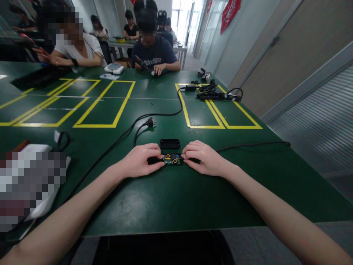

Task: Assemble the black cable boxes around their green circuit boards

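Note:
A small green circuit board (171, 161) with copper-coloured ring coils lies low over the table in front of me, apparently in a black shell. My left hand (143, 161) is closed on its left end, thumb and fingers pinching. At the right end, my right hand (204, 159) pinches the board the same way. Just beyond the board rests an open black plastic housing half (170, 144), touched by neither hand. Fingers partly hide both board ends, so I cannot tell exactly how wires join there.
A black power plug (150, 122) lies beyond my left hand. One long black cable (124, 133) crosses the green table (132, 206); another cable (256, 144) runs right. Bundled black adapters (212, 95) sit far right. Two people work opposite, one holding a power tool (141, 62).

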Motion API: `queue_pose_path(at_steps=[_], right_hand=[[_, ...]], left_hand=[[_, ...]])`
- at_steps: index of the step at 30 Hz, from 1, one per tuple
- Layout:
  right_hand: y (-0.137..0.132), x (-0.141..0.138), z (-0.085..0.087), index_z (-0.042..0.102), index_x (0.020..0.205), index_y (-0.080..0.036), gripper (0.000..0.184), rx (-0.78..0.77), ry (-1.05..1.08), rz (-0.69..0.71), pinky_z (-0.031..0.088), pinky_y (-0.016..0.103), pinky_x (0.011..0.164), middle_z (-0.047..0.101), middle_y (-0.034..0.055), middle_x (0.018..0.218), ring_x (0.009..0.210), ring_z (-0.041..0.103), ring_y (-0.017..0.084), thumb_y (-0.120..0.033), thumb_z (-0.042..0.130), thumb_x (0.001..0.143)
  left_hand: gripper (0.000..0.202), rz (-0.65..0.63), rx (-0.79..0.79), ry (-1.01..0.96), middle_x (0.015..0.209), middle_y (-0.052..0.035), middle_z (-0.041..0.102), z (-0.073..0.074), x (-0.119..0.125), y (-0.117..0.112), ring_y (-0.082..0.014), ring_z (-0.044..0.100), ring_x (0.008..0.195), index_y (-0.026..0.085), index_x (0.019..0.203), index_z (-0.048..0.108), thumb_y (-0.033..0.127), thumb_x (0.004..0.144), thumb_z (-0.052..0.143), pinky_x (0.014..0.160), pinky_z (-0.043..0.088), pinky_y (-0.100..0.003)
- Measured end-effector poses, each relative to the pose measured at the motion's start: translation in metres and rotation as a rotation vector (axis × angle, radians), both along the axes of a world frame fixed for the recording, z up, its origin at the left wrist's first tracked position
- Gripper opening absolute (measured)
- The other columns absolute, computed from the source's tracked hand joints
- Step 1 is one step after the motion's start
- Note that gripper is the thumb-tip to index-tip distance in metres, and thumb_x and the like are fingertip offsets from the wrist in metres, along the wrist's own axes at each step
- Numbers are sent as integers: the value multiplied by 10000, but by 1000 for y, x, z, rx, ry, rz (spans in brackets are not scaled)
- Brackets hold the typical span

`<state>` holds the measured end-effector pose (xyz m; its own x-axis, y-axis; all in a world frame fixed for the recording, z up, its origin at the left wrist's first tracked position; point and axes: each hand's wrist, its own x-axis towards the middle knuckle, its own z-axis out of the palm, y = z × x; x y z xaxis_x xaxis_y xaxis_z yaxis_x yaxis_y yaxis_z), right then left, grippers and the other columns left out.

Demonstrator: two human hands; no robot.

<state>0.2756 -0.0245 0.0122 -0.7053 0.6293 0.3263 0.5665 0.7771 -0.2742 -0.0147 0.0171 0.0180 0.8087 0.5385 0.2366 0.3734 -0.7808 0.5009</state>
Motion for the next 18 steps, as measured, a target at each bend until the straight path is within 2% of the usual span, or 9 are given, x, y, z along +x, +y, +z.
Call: queue_pose_path(at_steps=[5, 9, 10, 12, 15, 16, 18], right_hand=[[0, -1, -1, 675, 855, -194, 192, 35, 37, -4, 478, 381, 821, 736, 74, 927, 860, 642, 213, -193, 560, 1008], [2, 0, -6, 713, 862, -208, 188, 28, 123, -43, 515, 389, 803, 755, 66, 890, 829, 678, 210, -217, 586, 1001], [3, 0, -8, 733, 912, -210, 171, 36, 148, -68, 532, 405, 825, 764, 75, 929, 864, 691, 221, -226, 589, 1003], [4, -1, -13, 750, 1127, -213, 196, 55, 177, -135, 555, 474, 938, 761, 120, 1160, 1065, 695, 270, -257, 603, 1006], [5, -2, -22, 621, 1456, -246, 460, 41, 128, -205, 462, 617, 1141, 559, 155, 1553, 1434, 510, 350, -326, 639, 1003], [5, -2, -25, 594, 1492, -265, 494, 22, 99, -209, 426, 644, 1174, 514, 149, 1598, 1476, 471, 355, -344, 640, 1007], [5, -2, -29, 608, 1481, -295, 465, -9, 59, -207, 389, 665, 1200, 521, 134, 1597, 1470, 492, 341, -352, 628, 1020]], left_hand=[[153, 7, 37, -7, 989, -58, 723, -3, 1, -1, -190, 695, 879, 186, 940, 724, 336, 925, 695, 771, 528, -274], [205, 16, 42, -33, 966, -55, 739, -4, 0, -1, -197, 703, 871, 189, 1028, 744, 361, 925, 699, 777, 550, -297], [253, 31, 37, -38, 964, -56, 733, -5, -1, 0, -199, 702, 867, 187, 1084, 742, 379, 923, 706, 780, 558, -304], [435, 68, 38, -38, 1040, -70, 717, -8, -2, 1, -219, 703, 919, 190, 1250, 705, 436, 894, 748, 833, 583, -340], [732, 99, 86, -25, 1314, -133, 639, -13, -2, 3, -311, 648, 1179, 234, 1442, 613, 513, 805, 839, 1030, 563, -483], [774, 98, 107, -22, 1397, -152, 598, -16, -2, 3, -348, 602, 1266, 252, 1461, 604, 521, 782, 861, 1085, 528, -541], [747, 86, 136, -11, 1505, -168, 540, -19, -1, 4, -391, 526, 1371, 275, 1448, 625, 509, 783, 872, 1137, 472, -617]])
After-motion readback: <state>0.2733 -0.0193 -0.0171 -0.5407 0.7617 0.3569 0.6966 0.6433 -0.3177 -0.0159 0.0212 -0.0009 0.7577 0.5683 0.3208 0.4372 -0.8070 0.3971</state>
